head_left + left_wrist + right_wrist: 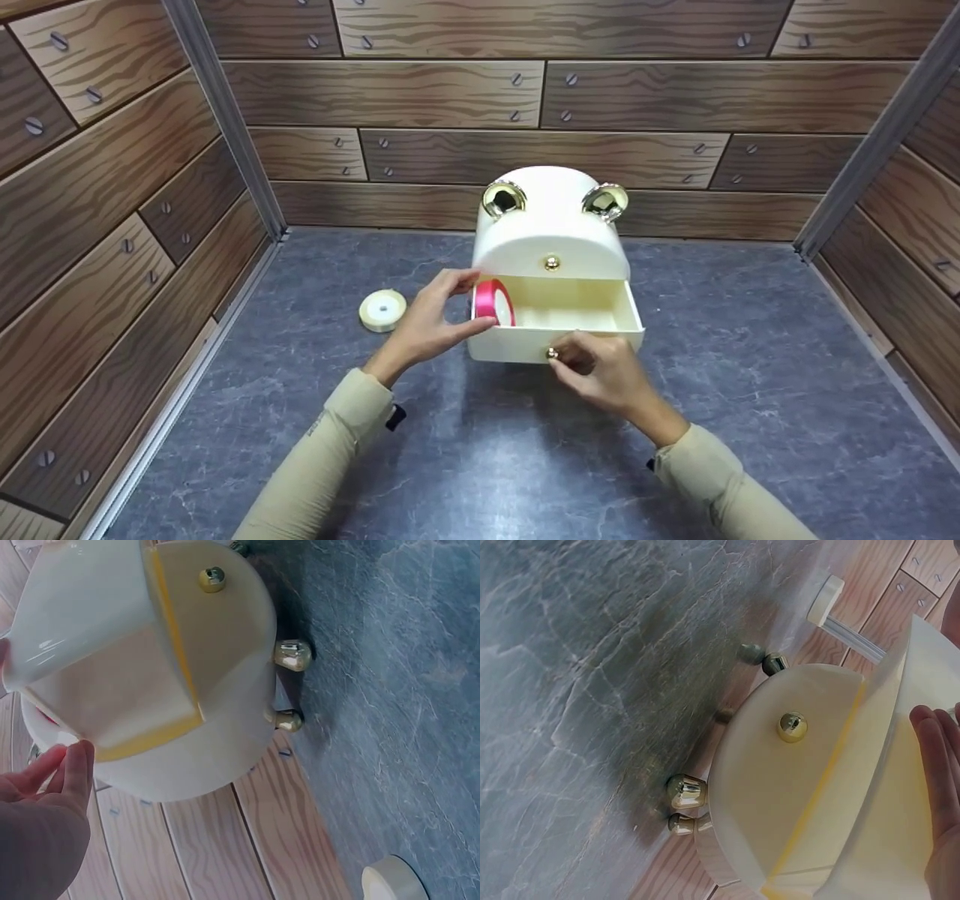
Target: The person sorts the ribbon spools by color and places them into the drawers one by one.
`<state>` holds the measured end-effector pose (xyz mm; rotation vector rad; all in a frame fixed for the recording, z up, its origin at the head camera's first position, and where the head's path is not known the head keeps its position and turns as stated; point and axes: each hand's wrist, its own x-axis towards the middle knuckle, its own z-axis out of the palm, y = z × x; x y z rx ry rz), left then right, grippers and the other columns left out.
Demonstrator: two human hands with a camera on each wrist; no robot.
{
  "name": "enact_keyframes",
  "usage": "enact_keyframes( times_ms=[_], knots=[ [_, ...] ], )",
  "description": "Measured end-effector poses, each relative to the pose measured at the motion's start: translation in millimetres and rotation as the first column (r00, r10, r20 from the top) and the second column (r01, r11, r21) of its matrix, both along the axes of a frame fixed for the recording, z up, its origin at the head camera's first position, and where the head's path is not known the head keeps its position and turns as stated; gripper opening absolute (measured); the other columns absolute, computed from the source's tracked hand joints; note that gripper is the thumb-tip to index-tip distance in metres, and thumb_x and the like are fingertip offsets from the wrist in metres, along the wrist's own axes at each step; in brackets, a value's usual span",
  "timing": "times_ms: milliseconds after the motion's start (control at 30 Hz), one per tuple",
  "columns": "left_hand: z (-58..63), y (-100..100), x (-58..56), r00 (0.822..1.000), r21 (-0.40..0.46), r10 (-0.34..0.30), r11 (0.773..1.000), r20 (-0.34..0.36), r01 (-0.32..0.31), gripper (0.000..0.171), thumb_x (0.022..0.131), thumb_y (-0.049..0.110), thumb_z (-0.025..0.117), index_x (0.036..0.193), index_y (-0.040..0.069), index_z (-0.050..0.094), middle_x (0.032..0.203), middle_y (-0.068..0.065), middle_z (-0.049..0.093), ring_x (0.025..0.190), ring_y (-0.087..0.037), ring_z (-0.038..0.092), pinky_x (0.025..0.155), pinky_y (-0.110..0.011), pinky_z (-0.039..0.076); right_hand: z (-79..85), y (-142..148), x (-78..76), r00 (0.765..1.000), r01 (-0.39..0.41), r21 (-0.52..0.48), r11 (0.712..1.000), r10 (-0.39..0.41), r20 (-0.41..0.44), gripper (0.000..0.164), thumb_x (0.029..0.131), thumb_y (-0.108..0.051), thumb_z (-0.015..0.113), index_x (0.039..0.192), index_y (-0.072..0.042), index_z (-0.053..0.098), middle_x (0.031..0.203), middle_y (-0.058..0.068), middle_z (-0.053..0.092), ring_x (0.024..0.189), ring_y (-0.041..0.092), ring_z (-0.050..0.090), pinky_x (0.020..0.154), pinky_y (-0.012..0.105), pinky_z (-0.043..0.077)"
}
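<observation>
A cream storage box [551,202] with a domed top and gold ears stands on the table, its middle drawer [607,311] pulled out. My left hand [431,319] grips a pink ribbon roll [486,301] that stands on edge at the drawer's left end, thumb at its front and fingers towards the back. In the left wrist view, fingertips [81,754] are at the drawer's side edge; the roll is mostly hidden there. My right hand [604,371] pinches the drawer's gold knob [552,352] between thumb and fingers; the right wrist view hides this knob.
A pale ribbon roll [382,309] lies flat on the grey marbled table [480,465], left of the box. Below the drawer is another front with a gold knob [793,727], above gold feet [686,791]. Wood-patterned walls [450,94] enclose the back and sides.
</observation>
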<state>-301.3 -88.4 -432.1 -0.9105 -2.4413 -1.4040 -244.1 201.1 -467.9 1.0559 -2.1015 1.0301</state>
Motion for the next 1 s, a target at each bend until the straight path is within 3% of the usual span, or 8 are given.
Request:
enact_keyframes(
  times_ms=[233, 367, 700, 1000],
  knots=[
    [-0.7, -0.9, 0.8, 1.000, -0.025, -0.005, 1.000, -0.015, 0.004, 0.072, 0.087, 0.040, 0.084, 0.144, 0.006, 0.057, 0.135, -0.005, 0.062, 0.128, -0.019, 0.061, 0.114, -0.034, 0.048, 0.2, -0.3, -0.2, 1.000, -0.005, -0.003, 1.000, 0.005, -0.007, 0.024, 0.075, 0.011, 0.082, 0.092, -0.003, 0.073, 0.079, 0.003, 0.077, 0.062, 0.012, 0.072, 0.057, 0.017, 0.058],
    [-0.6, -1.2, 0.3, 0.999, -0.027, -0.019, 0.999, -0.046, 0.018, 0.065, 0.088, 0.040, 0.084, 0.140, 0.008, 0.061, 0.134, -0.004, 0.063, 0.126, -0.019, 0.060, 0.112, -0.040, 0.050, 0.6, -0.8, -0.4, 1.000, -0.001, -0.006, 1.000, 0.001, -0.011, 0.024, 0.075, 0.010, 0.083, 0.092, -0.003, 0.073, 0.079, 0.003, 0.077, 0.062, 0.013, 0.072, 0.057, 0.017, 0.058],
    [0.3, -1.6, 0.5, 0.995, -0.138, -0.002, 0.990, -0.104, -0.012, 0.061, 0.092, 0.047, 0.077, 0.143, 0.018, 0.063, 0.138, -0.002, 0.061, 0.126, -0.020, 0.055, 0.108, -0.043, 0.049, 0.1, -0.3, -0.1, 1.000, 0.005, -0.011, 1.000, -0.005, -0.019, 0.024, 0.074, 0.011, 0.082, 0.091, -0.004, 0.073, 0.078, 0.002, 0.077, 0.061, 0.012, 0.072, 0.056, 0.017, 0.058],
    [0.6, -3.2, 0.2, 0.964, -0.291, -0.020, 0.955, -0.264, -0.060, 0.052, 0.098, 0.052, 0.067, 0.137, 0.017, 0.066, 0.126, 0.000, 0.068, 0.120, -0.018, 0.055, 0.103, -0.041, 0.053, -1.2, 0.8, -1.7, 1.000, -0.001, -0.008, 1.000, 0.001, -0.018, 0.023, 0.075, 0.011, 0.082, 0.091, -0.003, 0.073, 0.078, 0.003, 0.076, 0.063, 0.010, 0.071, 0.058, 0.016, 0.058]
  ],
)
